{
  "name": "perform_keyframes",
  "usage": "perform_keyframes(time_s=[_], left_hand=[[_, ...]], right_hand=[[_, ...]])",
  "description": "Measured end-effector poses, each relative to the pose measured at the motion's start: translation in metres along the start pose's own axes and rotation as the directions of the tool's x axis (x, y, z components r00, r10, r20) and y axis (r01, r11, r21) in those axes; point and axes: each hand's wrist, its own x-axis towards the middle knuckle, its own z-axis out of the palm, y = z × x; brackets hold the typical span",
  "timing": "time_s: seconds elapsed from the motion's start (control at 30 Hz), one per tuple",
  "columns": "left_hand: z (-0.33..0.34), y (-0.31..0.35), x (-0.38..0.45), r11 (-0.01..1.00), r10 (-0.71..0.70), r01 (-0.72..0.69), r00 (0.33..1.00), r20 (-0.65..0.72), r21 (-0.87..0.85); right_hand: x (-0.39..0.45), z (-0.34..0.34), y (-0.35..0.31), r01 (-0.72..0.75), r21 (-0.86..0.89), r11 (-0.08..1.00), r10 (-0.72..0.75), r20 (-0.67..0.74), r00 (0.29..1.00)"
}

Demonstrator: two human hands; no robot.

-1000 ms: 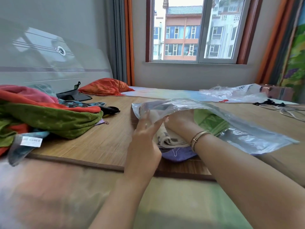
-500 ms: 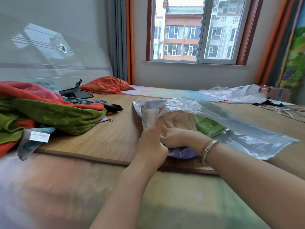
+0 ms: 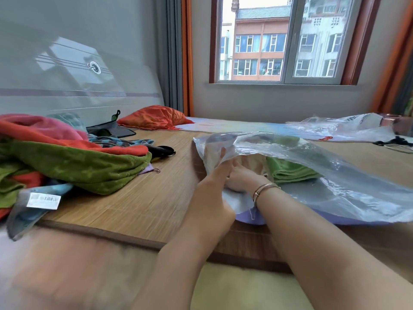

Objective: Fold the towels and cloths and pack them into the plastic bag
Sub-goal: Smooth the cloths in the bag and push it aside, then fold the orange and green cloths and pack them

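I am at the packing step: the bag (image 3: 312,175) lies on the mat (image 3: 134,198), a green towel (image 3: 290,172) already inside, and my right hand (image 3: 243,180) grips a cream cloth (image 3: 254,161) at its mouth. My left hand (image 3: 214,186) holds the mouth's film up. Next, I judge, the cloth needs pushing in beside the green one; the pile (image 3: 67,162) waits at left.

The plastic bag (image 3: 312,166) is clear, glossy and crinkled; the green towel (image 3: 290,172) inside is soft matt cloth; the mat (image 3: 134,198) is finely ribbed bamboo.

The plastic bag (image 3: 312,166) veils both hands' fingertips (near foreground blurred), hiding their grip.
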Motion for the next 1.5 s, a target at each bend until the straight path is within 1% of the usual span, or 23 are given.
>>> perform_keyframes(time_s=[0.07,0.17,0.27,0.37,0.43,0.5,0.6,0.67,0.77,0.93,1.03,1.1,1.17,1.23,1.3,1.37,1.43,1.5], left_hand=[[0.001,-0.003,0.001,0.998,-0.002,0.001,1.000,0.021,0.058],[0.000,-0.005,-0.002,0.991,0.020,-0.024,0.999,0.029,0.128],[-0.002,-0.001,-0.015,0.993,0.014,-0.019,0.999,0.042,0.121],[-0.002,0.005,-0.036,0.994,-0.022,0.021,1.000,0.005,0.103],[-0.005,0.009,-0.049,0.994,-0.032,0.037,0.998,-0.054,0.099],[-0.013,0.015,-0.057,0.995,-0.072,0.082,0.987,-0.141,0.060],[-0.034,0.022,-0.066,0.989,-0.141,0.148,0.951,-0.274,0.004],[-0.048,0.019,-0.077,0.984,-0.171,0.175,0.926,-0.337,-0.021],[-0.069,0.005,-0.103,0.971,-0.230,0.236,0.868,-0.439,-0.042],[-0.116,-0.033,-0.129,0.929,-0.345,0.361,0.761,-0.549,-0.084],[-0.153,-0.059,-0.131,0.900,-0.384,0.428,0.695,-0.608,-0.079],[-0.178,-0.074,-0.130,0.889,-0.385,0.453,0.665,-0.640,-0.064],[-0.201,-0.086,-0.128,0.885,-0.384,0.461,0.639,-0.666,-0.068],[-0.219,-0.098,-0.124,0.892,-0.374,0.444,0.617,-0.693,-0.085],[-0.229,-0.109,-0.120,0.899,-0.368,0.426,0.614,-0.698,-0.099],[-0.232,-0.116,-0.114,0.906,-0.376,0.406,0.643,-0.667,-0.120],[-0.231,-0.122,-0.108,0.910,-0.386,0.395,0.697,-0.605,-0.125],[-0.230,-0.130,-0.102,0.917,-0.390,0.371,0.759,-0.522,-0.145]], right_hand=[[-0.010,0.000,0.001,0.004,-0.024,1.000,-0.004,-0.007,1.000],[-0.050,0.000,-0.008,0.014,-0.061,0.998,-0.010,0.074,0.997],[-0.113,-0.003,-0.022,0.017,-0.064,0.998,-0.005,0.178,0.984],[-0.172,-0.012,-0.033,0.009,-0.050,0.999,0.000,0.176,0.984],[-0.198,-0.016,-0.039,-0.009,-0.045,0.999,0.013,0.097,0.995],[-0.221,-0.022,-0.053,-0.009,-0.067,0.998,0.007,-0.031,0.999],[-0.247,-0.032,-0.082,0.054,-0.103,0.993,-0.078,-0.243,0.967],[-0.253,-0.035,-0.103,0.116,-0.095,0.989,-0.140,-0.319,0.937],[-0.242,-0.030,-0.133,0.204,-0.038,0.978,-0.203,-0.374,0.905],[-0.202,-0.001,-0.193,0.343,0.087,0.935,-0.295,-0.343,0.892],[-0.167,0.024,-0.228,0.383,0.153,0.911,-0.321,-0.320,0.891],[-0.139,0.037,-0.249,0.406,0.198,0.892,-0.332,-0.323,0.886],[-0.111,0.044,-0.269,0.404,0.240,0.883,-0.318,-0.328,0.890],[-0.084,0.046,-0.286,0.397,0.294,0.870,-0.279,-0.371,0.886],[-0.060,0.045,-0.303,0.400,0.319,0.859,-0.247,-0.427,0.870],[-0.037,0.043,-0.313,0.385,0.296,0.874,-0.239,-0.429,0.871],[-0.019,0.041,-0.318,0.322,0.283,0.903,-0.205,-0.374,0.904],[-0.008,0.043,-0.319,0.283,0.309,0.908,-0.152,-0.385,0.910]])
